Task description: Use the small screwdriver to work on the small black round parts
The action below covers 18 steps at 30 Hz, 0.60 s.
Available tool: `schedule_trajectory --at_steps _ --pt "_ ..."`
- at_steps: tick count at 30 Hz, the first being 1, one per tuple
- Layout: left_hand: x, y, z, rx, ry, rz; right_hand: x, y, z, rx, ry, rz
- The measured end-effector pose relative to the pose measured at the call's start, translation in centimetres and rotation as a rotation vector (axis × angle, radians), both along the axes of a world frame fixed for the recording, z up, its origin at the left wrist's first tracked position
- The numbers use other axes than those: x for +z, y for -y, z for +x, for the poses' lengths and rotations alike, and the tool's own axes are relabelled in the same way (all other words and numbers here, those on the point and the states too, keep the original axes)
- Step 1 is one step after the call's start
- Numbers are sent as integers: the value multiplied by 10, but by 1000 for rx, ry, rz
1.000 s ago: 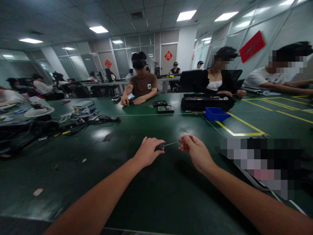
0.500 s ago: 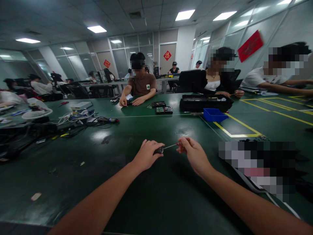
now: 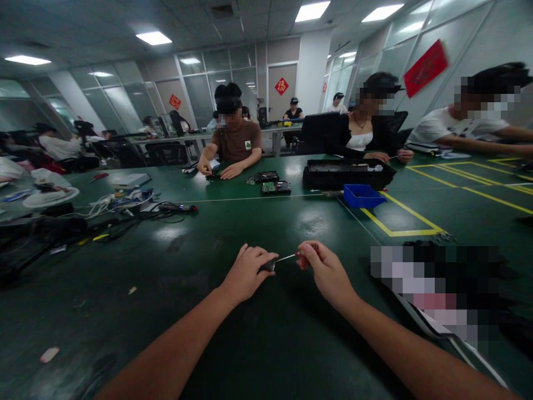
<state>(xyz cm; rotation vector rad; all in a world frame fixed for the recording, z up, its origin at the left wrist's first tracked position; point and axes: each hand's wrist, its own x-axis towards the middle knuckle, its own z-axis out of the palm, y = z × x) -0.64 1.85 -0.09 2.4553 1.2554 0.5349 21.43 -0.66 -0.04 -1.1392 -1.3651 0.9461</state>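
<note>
My left hand (image 3: 249,273) is closed round a small dark object (image 3: 267,266), holding it low over the green table. Most of that object lies hidden under the fingers, so its kind does not show. My right hand (image 3: 320,266) pinches a screwdriver by its reddish handle. The thin metal shaft of the screwdriver (image 3: 286,257) points left, and its tip meets the end of the dark object or comes very close to it.
Across the green table (image 3: 233,222) are opened hard drives (image 3: 276,188), a long black case (image 3: 348,174) and a blue bin (image 3: 363,196). Tangled cables (image 3: 112,208) lie left. A blurred-out item (image 3: 433,300) lies by my right arm. Co-workers sit opposite.
Both hands sit slightly lower in the picture, and the view has shifted a little. The screwdriver's shaft lies at a slightly flatter slant; both holds are unchanged.
</note>
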Motion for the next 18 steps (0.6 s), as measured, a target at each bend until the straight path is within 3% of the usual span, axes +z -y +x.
schedule_trajectory --at_steps 5,12,18 --pt "-1 -3 0 8 -44 -8 4 5 -1 -58 182 19" --pt "-6 -6 3 -5 -12 -34 2 6 -1 -73 13 35" --pt "-7 -7 3 -40 8 -54 4 5 -1 -68 0 -17"
